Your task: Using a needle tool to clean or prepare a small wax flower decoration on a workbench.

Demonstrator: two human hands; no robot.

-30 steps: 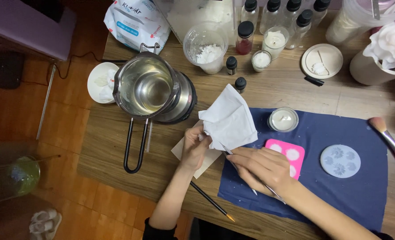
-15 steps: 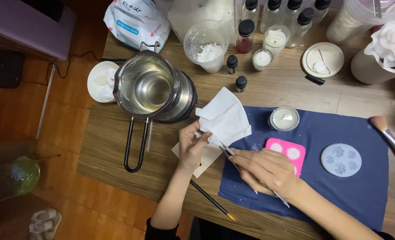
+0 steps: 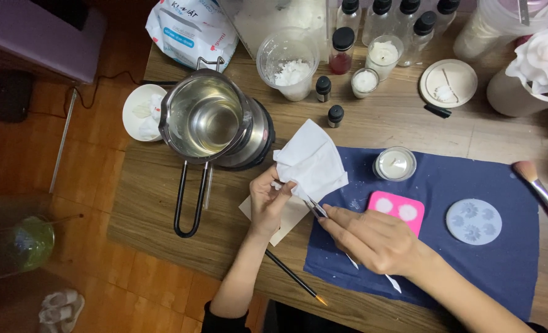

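Observation:
My left hand [image 3: 269, 200] pinches the lower edge of a white tissue [image 3: 311, 161] that stands up above the table. My right hand [image 3: 372, 239] grips metal tweezers [image 3: 318, 209], their tips at the tissue's lower edge, their far end poking out below the hand. Both hands meet at the left edge of a dark blue mat [image 3: 471, 246]. Next to my right hand lies a pink mould [image 3: 400, 209] with two white fillings. A round pale blue flower mould [image 3: 474, 221] lies further right.
A metal pot [image 3: 203, 118] of clear liquid sits on a small heater, handle toward me. A small candle glass [image 3: 395, 164] stands on the mat. Bottles, jars and a cup of white flakes [image 3: 288, 71] line the back. A thin brush [image 3: 294, 277] lies near the table's front edge.
The tissue and both hands have shifted slightly left and up; the tweezers' tips now sit closer to the tissue's edge.

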